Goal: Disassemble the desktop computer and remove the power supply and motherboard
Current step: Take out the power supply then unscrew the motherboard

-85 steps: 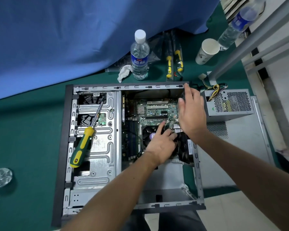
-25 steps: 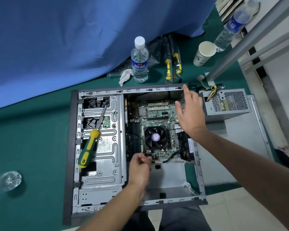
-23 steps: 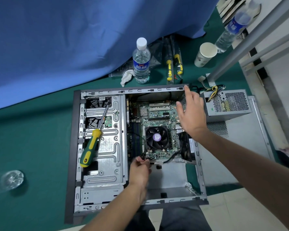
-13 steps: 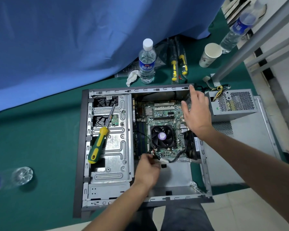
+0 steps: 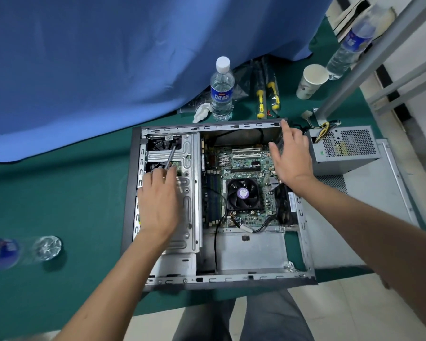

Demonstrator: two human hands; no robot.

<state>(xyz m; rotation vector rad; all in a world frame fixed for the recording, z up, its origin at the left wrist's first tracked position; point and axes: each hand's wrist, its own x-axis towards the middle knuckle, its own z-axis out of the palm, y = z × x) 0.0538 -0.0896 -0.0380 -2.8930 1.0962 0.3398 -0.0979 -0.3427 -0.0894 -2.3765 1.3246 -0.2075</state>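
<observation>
The open desktop case (image 5: 208, 126) lies on its side on the green table. Inside it the green motherboard (image 5: 241, 166) carries a black CPU fan (image 5: 243, 193). The grey power supply (image 5: 344, 148) sits outside the case to the right, on the loose side panel (image 5: 369, 207). My left hand (image 5: 158, 200) lies over the handle of the screwdriver (image 5: 170, 157), which rests on the drive cage (image 5: 191, 193); only the shaft shows, and the grip is hidden. My right hand (image 5: 290, 156) has straight fingers touching the case's far right corner.
A water bottle (image 5: 221, 89), a crumpled tissue (image 5: 202, 112), bagged screwdrivers (image 5: 266, 94) and a paper cup (image 5: 310, 81) stand behind the case. Another bottle (image 5: 22, 249) lies at the left. A grey metal post (image 5: 354, 60) rises at the back right, and blue cloth covers the rear.
My left hand left the cable at the motherboard's near edge and moved left onto the screwdriver on the drive cage. My right hand stayed at the case's far right corner.
</observation>
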